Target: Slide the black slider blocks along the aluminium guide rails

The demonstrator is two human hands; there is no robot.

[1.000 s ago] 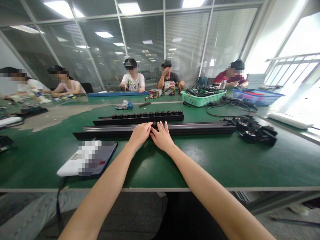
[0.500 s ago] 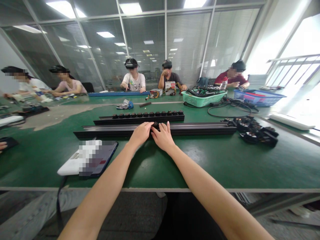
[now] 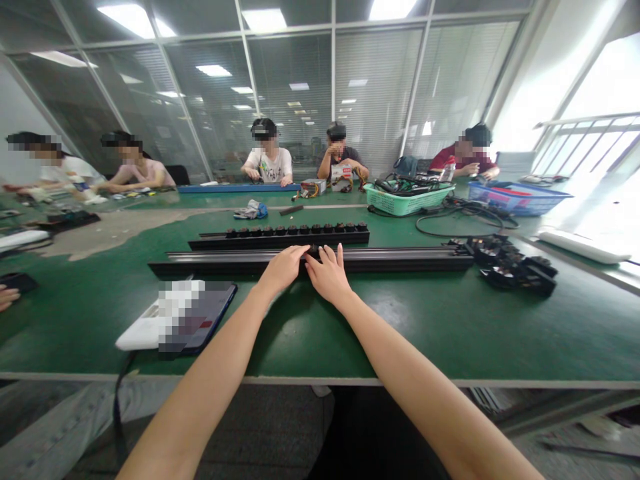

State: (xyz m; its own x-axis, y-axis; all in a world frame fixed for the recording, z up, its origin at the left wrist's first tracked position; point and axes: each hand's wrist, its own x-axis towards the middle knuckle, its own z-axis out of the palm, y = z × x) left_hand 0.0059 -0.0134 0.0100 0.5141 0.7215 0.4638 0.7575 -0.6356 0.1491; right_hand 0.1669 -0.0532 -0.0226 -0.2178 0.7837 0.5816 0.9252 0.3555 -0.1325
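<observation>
Long black rail (image 3: 405, 260), straight and glossy-grooved, lying left to right across the green table (image 3: 425, 320); at near left, a white device (image 3: 143, 328) and phone (image 3: 218, 305); behind, a shorter rail (image 3: 280, 240) bearing black parts; left hand (image 3: 286, 267), fingers bunched, and right hand (image 3: 327, 275), fingers slightly spread, meet mid-rail, grip unclear; black pile (image 3: 520, 267) by its right end.

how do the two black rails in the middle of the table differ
The near rail is longer; the far rail is shorter. The far rail carries a row of small round black parts, while the near rail shows a mostly bare channel, with both hands at its middle. Both are black and lie roughly parallel.
</observation>
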